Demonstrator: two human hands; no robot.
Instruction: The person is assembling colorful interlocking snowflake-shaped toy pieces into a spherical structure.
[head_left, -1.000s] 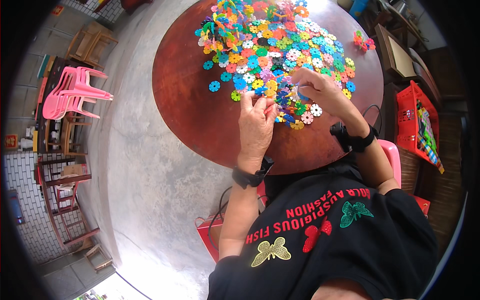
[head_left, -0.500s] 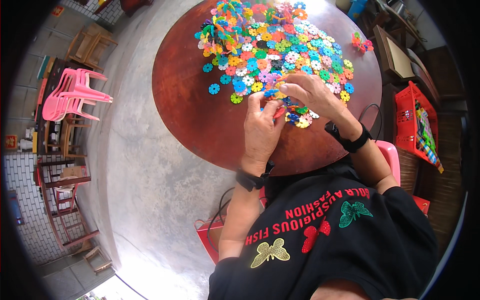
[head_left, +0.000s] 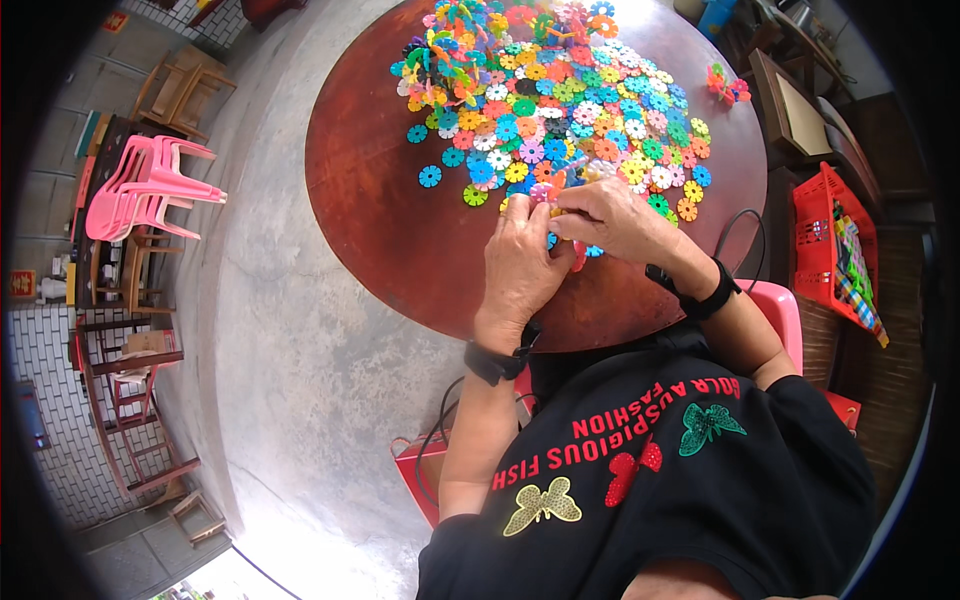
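Observation:
Above the near part of a round red-brown table [head_left: 400, 235], my two hands meet around a small cluster of joined snowflake discs [head_left: 543, 192] in pink, blue and other colours. My left hand [head_left: 520, 262] is closed on its near left side, with thumb and fingers pinching. From the right, my right hand [head_left: 620, 222] pinches the same cluster with its fingertips. My fingers hide much of the cluster; pink and blue pieces show below them. Just beyond lies a wide spread of loose snowflake discs [head_left: 600, 110] in many colours.
At the far left of the spread stands a taller built clump of discs [head_left: 450, 65]. A small red-green clump [head_left: 727, 88] sits near the table's right edge. A red plastic basket [head_left: 815, 240] with coloured pieces stands at the right. Pink stacked chairs [head_left: 150, 188] are far left.
My right hand has come lower and nearer my left hand, its fingers now bent more tightly over the cluster. The held cluster has turned, showing pink at its top.

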